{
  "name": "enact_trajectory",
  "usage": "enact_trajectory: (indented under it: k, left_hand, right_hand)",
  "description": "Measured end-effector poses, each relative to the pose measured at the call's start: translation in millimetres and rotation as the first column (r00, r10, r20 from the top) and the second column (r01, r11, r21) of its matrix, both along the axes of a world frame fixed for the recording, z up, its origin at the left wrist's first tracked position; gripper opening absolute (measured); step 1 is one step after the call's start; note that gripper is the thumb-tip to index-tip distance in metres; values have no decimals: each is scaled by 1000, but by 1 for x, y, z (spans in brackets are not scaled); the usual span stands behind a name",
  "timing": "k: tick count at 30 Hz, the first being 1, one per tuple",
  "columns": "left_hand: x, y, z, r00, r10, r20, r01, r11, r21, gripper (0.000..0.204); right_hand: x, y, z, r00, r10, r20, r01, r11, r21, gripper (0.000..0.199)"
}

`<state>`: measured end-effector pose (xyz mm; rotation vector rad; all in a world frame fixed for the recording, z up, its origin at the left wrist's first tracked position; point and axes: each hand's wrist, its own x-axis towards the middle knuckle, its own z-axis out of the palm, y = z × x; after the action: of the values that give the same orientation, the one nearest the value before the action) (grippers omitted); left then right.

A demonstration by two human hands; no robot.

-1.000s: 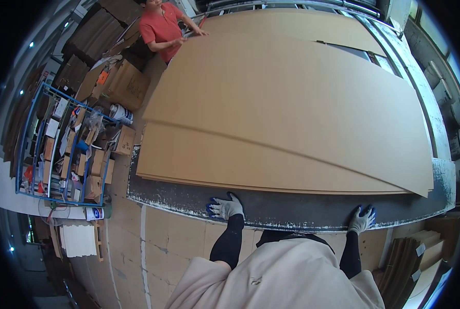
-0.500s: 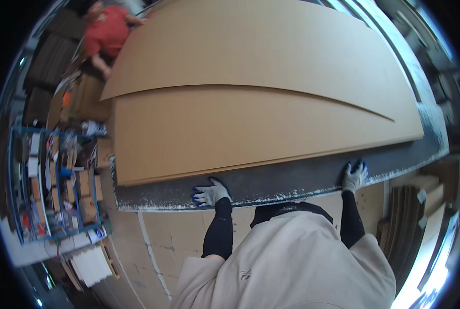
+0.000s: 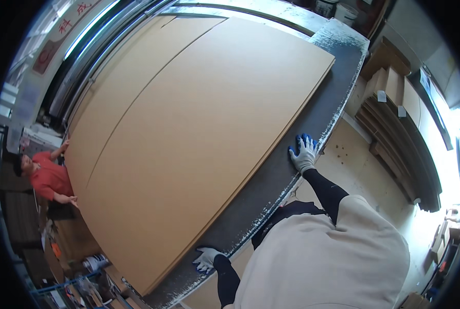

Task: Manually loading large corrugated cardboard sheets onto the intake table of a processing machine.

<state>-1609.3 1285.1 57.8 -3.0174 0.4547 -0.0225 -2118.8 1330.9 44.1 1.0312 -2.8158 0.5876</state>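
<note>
At the near edge of the dark grey table (image 3: 271, 190), the right hand (image 3: 303, 153) lies flat in a white glove with blue fingertips, its fingers spread wide and pressed onto the table's speckled surface just beside the edge of the big brown board (image 3: 199, 134). It grips nothing; the palm only bears down on the table top, and the fingertips stop close to the board's edge without clearly touching it. The black sleeve runs back from it to the cream-coloured top of the person wearing the camera.

Lower along the same edge, the left hand (image 3: 207, 258), gloved the same way, rests open on the table rim, fingers splayed over the whitish, dusty lip; it holds nothing either, and sits near the board's lower corner.

The board is a large flat sheet of brown fibreboard lying across most of the table, with a second sheet (image 3: 121, 87) of the same colour beside it on the far side, their long edges meeting in a thin seam. Beyond the far end, a person in a red shirt (image 3: 47, 177) stands with a hand at the board's edge. To the right, on the pale floor, stacked cardboard sheets (image 3: 395, 139) lean in a pile.
</note>
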Motion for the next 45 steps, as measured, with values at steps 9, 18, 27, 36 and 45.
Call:
enact_trajectory:
  k: [9,18,27,36,45]
  left_hand:
    - [-49,-7,4,919,-393,20,394,917,-66,78]
    - [-183,-14,-23,308,-951,28,934,297,-199,67]
    - [-264,36,-24,-396,-918,-14,881,-376,-286,58]
    - [-268,108,-24,-763,-616,-198,634,-654,-413,53]
    - [-259,170,-15,-877,-362,-317,479,-724,-497,48]
  right_hand:
    - [-4,11,7,993,-44,106,39,998,49,72]
    - [4,19,28,975,-13,220,15,1000,-6,71]
    - [68,87,35,916,204,344,-186,979,-86,60]
    - [239,407,-90,240,-744,623,832,489,263,46]
    - [491,545,-118,-240,-697,676,886,128,446,41]
